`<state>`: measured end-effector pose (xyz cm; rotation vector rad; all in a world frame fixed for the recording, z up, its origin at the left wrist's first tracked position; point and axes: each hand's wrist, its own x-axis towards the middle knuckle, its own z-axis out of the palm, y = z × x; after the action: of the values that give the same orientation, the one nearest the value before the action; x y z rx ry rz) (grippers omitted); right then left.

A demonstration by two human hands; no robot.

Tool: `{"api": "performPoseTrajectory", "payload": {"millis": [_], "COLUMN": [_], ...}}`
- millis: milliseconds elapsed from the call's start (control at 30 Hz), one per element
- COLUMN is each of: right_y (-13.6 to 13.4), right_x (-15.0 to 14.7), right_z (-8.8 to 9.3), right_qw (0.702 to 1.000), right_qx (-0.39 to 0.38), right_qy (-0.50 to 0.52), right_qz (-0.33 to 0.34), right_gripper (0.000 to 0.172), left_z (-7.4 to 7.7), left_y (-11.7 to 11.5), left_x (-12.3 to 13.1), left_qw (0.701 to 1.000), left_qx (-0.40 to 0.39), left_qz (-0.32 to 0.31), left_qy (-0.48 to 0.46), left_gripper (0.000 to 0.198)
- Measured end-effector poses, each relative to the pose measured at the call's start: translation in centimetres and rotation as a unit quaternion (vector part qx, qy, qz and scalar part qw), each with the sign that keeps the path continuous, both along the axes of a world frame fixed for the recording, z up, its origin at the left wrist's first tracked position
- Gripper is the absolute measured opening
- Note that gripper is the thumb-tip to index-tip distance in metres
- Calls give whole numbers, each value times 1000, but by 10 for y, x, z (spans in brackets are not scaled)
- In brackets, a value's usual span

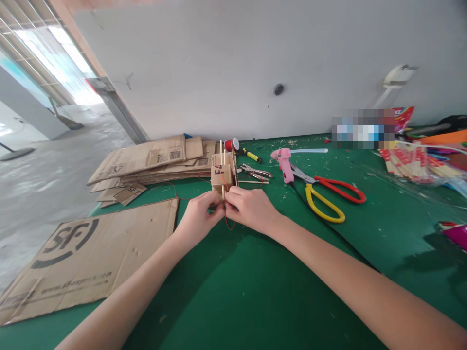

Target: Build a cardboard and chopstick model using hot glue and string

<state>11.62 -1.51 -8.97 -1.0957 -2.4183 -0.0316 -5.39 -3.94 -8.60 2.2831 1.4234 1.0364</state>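
Observation:
A small cardboard model [223, 174] with upright wooden sticks stands on the green table [255, 291] in the middle. My left hand [200, 215] and my right hand [248, 208] meet at its base, fingers pinched together. A thin red wire [229, 224] loops down between the two hands and trails left across the table. Both hands look closed on the wire at the foot of the model; the fingertips are partly hidden.
A large flat cardboard sheet [83, 257] lies at left, stacked cardboard [153, 158] behind it. Behind the model are a red spool [231, 144], a yellow-handled screwdriver [251, 155], pliers [257, 172], a pink glue gun [283, 163], red-and-yellow scissors [328, 194]. Packets of sticks [416, 163] lie at right.

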Motion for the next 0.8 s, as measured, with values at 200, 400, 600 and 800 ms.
{"api": "performPoseTrajectory", "payload": {"millis": [200,400,600,800], "right_y": [-1,0,0,1], "right_x": [1,3,4,7], "right_z": [4,6,6,7], "right_qw": [1000,1000,999,999], "right_qx": [-10,-14,-11,-8], "right_qy": [-2,1,4,-9], "right_qz": [-2,18,32,44], "right_gripper": [28,28,27,30], "left_z": [1,0,0,-1], "left_y": [2,3,3,3], "left_x": [0,3,6,9], "left_qw": [1000,999,998,997], "left_qx": [-24,-31,-34,-30], "left_qz": [8,29,44,68], "left_qy": [-7,-16,-20,-24], "left_gripper": [21,21,22,23]}}
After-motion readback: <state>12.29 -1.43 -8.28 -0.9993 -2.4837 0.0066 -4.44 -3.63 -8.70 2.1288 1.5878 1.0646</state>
